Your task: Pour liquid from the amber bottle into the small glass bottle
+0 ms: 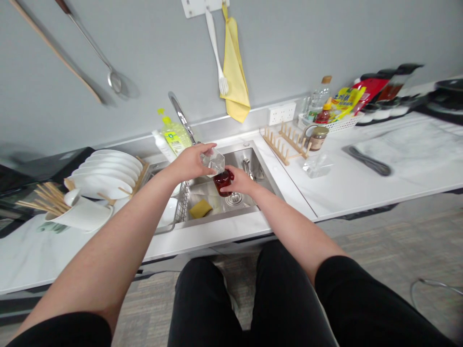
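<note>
Nearest, black-trousered legs (202, 308) stand against a white counter (220, 243), and two bare forearms reach over a steel sink (213, 218). A yellow sponge (200, 209) lies in the basin, below and a little left of the hands. Over the sink, the right hand (241, 182) grips a dark red container (222, 185) from its right side, fingers curled around it. The left hand (191, 162), from the other side, pinches a clear faceted vessel (216, 163) between thumb and fingers. The clear vessel sits just up and left of the red one, overlapping its top edge in view; whether they touch, and how the red one's long axis leans, cannot be told. Behind are a curved tap (181, 114), a yellow-green soap bottle (174, 134) and, on the wall, a hanging yellow cloth (235, 72).
</note>
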`<state>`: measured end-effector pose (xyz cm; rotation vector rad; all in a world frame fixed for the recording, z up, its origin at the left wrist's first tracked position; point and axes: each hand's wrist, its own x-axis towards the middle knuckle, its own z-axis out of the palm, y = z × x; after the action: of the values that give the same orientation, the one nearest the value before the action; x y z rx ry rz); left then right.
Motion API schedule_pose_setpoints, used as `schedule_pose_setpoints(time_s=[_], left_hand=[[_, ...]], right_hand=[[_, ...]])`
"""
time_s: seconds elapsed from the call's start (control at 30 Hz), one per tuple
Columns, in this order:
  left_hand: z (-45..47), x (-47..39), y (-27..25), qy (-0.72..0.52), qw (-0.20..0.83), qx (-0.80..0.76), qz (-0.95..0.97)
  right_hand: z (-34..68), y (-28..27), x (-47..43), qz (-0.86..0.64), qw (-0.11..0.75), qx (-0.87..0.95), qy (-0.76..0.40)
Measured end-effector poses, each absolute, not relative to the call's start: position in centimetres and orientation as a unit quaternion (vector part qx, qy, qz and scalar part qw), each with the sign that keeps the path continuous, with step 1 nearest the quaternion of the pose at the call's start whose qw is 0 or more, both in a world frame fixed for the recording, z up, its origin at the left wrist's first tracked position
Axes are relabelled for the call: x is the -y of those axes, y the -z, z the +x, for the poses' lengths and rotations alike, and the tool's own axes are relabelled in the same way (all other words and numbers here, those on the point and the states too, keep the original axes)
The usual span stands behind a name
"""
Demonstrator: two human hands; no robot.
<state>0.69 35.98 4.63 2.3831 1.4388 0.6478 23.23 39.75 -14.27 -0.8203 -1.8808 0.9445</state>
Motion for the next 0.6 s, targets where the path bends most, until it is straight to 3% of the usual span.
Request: schedule_pose_setpoints(time_s=[0.6], left_hand=[[2.1, -36.7, -6.3, -0.168, 0.094, -0.5, 0.844]], right_hand=[[23.2, 14.2, -39.7, -0.308, 0.455, 0.733, -0.401]])
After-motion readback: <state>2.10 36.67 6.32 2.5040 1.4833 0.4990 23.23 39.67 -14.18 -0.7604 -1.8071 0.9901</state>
